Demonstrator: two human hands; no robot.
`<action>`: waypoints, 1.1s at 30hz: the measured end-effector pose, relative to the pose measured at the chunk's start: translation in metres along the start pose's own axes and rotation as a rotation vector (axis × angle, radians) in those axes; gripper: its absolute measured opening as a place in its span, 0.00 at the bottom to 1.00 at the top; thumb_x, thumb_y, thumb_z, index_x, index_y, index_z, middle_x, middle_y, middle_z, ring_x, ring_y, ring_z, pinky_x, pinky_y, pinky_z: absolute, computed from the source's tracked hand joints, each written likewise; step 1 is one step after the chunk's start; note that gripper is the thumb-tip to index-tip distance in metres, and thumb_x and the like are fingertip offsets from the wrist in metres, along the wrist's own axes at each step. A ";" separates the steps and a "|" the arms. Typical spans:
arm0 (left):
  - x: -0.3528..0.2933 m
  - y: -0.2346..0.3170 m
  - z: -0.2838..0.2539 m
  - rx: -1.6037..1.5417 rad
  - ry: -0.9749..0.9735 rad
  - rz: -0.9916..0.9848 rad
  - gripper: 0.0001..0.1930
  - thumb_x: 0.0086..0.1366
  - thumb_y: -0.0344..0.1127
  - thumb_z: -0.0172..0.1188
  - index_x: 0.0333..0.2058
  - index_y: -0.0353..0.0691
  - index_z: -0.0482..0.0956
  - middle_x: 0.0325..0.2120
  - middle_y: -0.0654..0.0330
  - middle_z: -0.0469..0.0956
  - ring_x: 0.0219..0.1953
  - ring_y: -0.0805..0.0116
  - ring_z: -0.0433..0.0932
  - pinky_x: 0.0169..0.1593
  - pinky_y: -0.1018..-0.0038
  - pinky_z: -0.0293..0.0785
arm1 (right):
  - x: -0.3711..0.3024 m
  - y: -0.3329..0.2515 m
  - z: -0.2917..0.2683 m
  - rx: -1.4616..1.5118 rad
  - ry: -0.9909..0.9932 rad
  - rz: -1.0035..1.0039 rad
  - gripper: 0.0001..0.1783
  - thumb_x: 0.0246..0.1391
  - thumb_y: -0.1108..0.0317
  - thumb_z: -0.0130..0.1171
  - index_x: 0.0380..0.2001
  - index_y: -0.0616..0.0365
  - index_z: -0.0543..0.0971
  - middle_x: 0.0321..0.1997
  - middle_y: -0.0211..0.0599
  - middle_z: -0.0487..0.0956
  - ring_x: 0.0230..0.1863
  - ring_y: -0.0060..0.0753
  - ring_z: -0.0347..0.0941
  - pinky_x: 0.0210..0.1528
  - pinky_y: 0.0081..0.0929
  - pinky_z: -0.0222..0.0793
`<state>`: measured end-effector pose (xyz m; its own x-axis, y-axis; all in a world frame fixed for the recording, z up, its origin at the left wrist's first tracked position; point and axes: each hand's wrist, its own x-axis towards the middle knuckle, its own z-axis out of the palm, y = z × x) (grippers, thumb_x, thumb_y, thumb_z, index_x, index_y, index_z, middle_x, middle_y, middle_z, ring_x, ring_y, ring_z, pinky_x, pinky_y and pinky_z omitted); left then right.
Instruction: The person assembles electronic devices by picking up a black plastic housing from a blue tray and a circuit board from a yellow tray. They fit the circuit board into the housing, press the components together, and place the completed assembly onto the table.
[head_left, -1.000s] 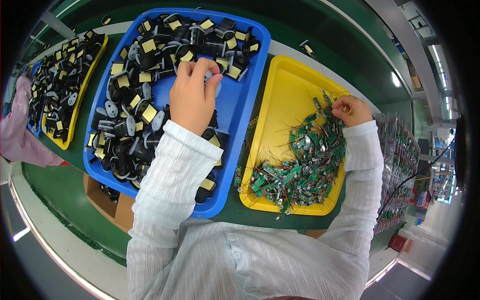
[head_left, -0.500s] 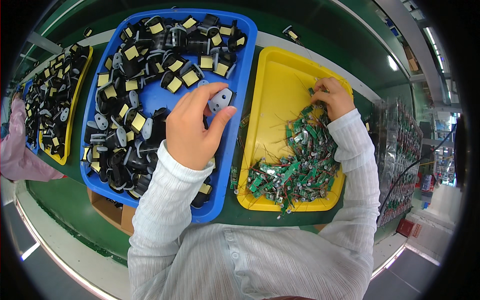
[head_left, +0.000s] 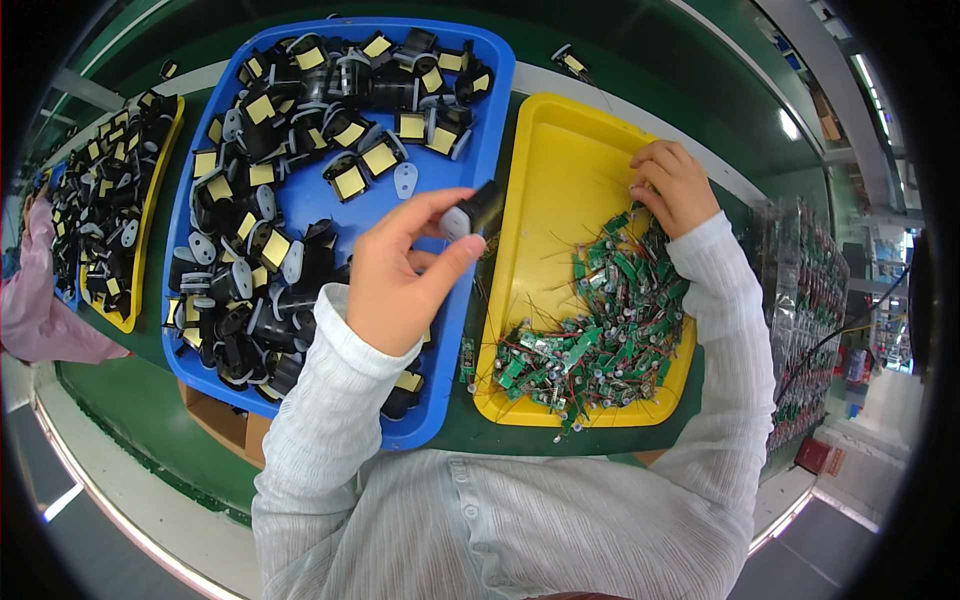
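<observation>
My left hand pinches a black plastic housing with a grey oval end cap between thumb and fingertips. It holds the piece above the right rim of a blue tray, which is filled with similar black housings bearing pale yellow pads. Over the far right side of a yellow tray, the fingers of my right hand are curled and pinched together. What they grip, if anything, is too small to make out. Just below that hand lies a heap of green circuit boards with thin wires.
Another yellow tray of black housings stands at the left, near a person's pink sleeve. Stacked racks of green boards stand at the right. A cardboard box sits below the blue tray. One housing lies beyond the trays.
My left hand has moved slightly right and nearer, turning the housing so its black side shows. My right hand has lifted a little away from the circuit board heap.
</observation>
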<state>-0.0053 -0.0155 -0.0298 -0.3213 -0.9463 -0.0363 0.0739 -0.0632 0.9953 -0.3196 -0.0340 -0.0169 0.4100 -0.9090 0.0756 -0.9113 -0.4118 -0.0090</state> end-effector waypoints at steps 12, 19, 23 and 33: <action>-0.016 0.010 0.020 0.048 -0.195 0.003 0.17 0.52 0.23 0.60 0.42 0.32 0.72 0.34 0.55 0.73 0.34 0.71 0.75 0.34 0.78 0.77 | -0.022 -0.123 -0.018 1.921 0.058 0.378 0.11 0.49 0.78 0.55 0.34 0.58 0.65 0.28 0.31 0.73 0.31 0.24 0.74 0.36 0.21 0.71; -0.019 0.010 0.020 0.024 -0.215 0.047 0.16 0.51 0.23 0.61 0.41 0.31 0.73 0.34 0.56 0.74 0.34 0.69 0.76 0.35 0.78 0.77 | -0.021 -0.138 -0.019 1.334 0.124 0.419 0.10 0.43 0.79 0.60 0.29 0.60 0.70 0.35 0.39 0.77 0.39 0.30 0.74 0.42 0.24 0.69; -0.019 0.014 0.018 0.035 -0.169 0.074 0.14 0.51 0.23 0.62 0.39 0.30 0.73 0.34 0.55 0.74 0.35 0.69 0.76 0.34 0.77 0.77 | -0.016 -0.133 -0.014 0.805 0.426 0.143 0.10 0.39 0.78 0.62 0.25 0.60 0.70 0.35 0.41 0.77 0.42 0.41 0.73 0.44 0.32 0.67; -0.021 0.014 0.021 0.209 -0.151 0.232 0.14 0.49 0.25 0.63 0.37 0.33 0.74 0.35 0.54 0.74 0.34 0.65 0.76 0.33 0.77 0.76 | -0.030 -0.146 -0.018 1.265 0.225 0.446 0.10 0.49 0.76 0.57 0.32 0.62 0.67 0.25 0.35 0.73 0.25 0.24 0.70 0.29 0.18 0.65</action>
<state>-0.0175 0.0103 -0.0133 -0.4556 -0.8693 0.1917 -0.0287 0.2296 0.9729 -0.1997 0.0548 0.0002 -0.0333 -0.9993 -0.0157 -0.2547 0.0237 -0.9667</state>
